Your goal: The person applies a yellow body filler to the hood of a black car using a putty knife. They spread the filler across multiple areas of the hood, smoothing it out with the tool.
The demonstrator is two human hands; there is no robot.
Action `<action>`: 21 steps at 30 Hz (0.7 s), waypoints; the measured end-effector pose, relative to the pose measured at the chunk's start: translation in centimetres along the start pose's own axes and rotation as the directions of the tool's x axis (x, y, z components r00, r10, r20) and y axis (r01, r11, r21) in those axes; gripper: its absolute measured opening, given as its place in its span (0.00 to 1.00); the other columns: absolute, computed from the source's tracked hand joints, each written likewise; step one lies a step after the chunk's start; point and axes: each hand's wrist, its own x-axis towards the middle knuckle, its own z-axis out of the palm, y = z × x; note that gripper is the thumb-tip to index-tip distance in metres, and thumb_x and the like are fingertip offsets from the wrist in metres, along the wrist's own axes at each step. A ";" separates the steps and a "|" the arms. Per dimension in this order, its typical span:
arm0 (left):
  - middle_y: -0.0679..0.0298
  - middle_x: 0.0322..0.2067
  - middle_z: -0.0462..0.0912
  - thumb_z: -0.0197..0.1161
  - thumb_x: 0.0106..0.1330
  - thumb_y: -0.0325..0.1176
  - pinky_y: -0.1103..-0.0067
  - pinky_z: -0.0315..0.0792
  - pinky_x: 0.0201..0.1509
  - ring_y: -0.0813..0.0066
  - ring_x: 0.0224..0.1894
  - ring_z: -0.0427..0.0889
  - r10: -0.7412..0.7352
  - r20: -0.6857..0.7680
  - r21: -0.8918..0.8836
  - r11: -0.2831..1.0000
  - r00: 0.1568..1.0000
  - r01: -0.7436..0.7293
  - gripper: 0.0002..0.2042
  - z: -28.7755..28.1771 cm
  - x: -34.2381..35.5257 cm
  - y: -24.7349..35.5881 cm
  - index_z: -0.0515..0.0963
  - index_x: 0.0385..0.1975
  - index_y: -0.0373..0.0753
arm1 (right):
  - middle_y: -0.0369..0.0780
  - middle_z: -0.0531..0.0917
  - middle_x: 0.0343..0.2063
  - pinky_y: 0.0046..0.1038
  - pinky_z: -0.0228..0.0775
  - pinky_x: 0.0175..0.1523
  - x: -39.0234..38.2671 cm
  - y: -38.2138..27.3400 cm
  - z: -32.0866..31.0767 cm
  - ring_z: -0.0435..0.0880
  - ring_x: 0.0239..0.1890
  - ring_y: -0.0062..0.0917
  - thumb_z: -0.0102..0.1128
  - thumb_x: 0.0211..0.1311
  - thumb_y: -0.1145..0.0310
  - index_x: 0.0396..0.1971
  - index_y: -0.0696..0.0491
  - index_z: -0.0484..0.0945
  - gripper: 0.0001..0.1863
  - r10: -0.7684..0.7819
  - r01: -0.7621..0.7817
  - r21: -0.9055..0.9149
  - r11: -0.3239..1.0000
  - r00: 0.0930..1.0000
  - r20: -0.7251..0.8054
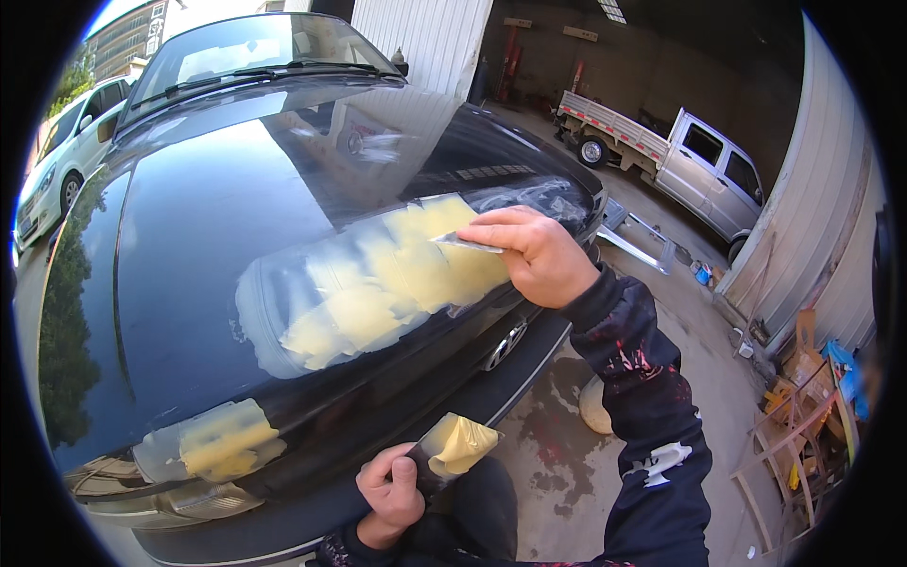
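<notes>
A dark car hood fills the middle of the view, with a wide patch of yellow body filler smeared over a dull sanded area along its front edge. My right hand is closed on a thin flat filler spreader, its blade on or just over the right part of that patch; exact contact is hard to tell. Low in front of the bumper, my left hand grips a dark scraper loaded with a lump of yellow filler. A smaller filler patch sits above the headlight at lower left.
A badge marks the car's front. Beyond stands a silver pickup truck by a garage opening. Cardboard and scrap frames pile up at right. A round pale object rests on the stained concrete. A white car is parked left.
</notes>
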 end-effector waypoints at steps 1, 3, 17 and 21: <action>0.61 0.30 0.84 0.58 0.73 0.42 0.81 0.72 0.40 0.79 0.32 0.78 0.013 -0.002 -0.003 1.000 1.000 -0.013 0.19 0.0 0.0 0.0 0.80 0.35 0.27 | 0.45 0.84 0.46 0.30 0.72 0.57 2.1 0.5 0.7 0.82 0.49 0.39 0.48 0.55 0.87 0.47 0.56 0.84 0.22 -0.058 0.058 0.024 0.998 0.998 0.003; 0.62 0.24 0.84 0.60 0.72 0.40 0.83 0.71 0.33 0.82 0.27 0.78 0.057 -0.058 -0.012 0.998 0.997 -0.058 0.17 0.2 0.4 -0.3 0.82 0.35 0.27 | 0.45 0.84 0.45 0.29 0.73 0.57 5.9 1.1 2.2 0.82 0.48 0.39 0.49 0.57 0.86 0.47 0.57 0.83 0.21 0.047 -0.061 0.102 0.993 0.990 0.135; 0.61 0.32 0.85 0.58 0.73 0.39 0.83 0.72 0.41 0.80 0.34 0.79 -0.056 -0.100 -0.105 0.993 0.993 0.045 0.17 0.6 0.3 -0.5 0.80 0.41 0.26 | 0.45 0.83 0.48 0.37 0.69 0.62 -5.5 -3.1 3.5 0.80 0.54 0.41 0.49 0.45 0.90 0.48 0.52 0.85 0.30 -0.011 0.007 -0.073 0.997 0.998 -0.060; 0.60 0.41 0.85 0.57 0.74 0.36 0.79 0.74 0.49 0.77 0.41 0.81 -0.193 0.010 -0.354 0.917 0.981 0.184 0.16 1.2 0.5 -1.1 0.76 0.50 0.26 | 0.44 0.82 0.47 0.38 0.69 0.61 -8.2 -4.2 2.7 0.79 0.52 0.41 0.53 0.47 0.87 0.50 0.51 0.83 0.28 -0.009 -0.001 -0.127 0.992 0.997 -0.076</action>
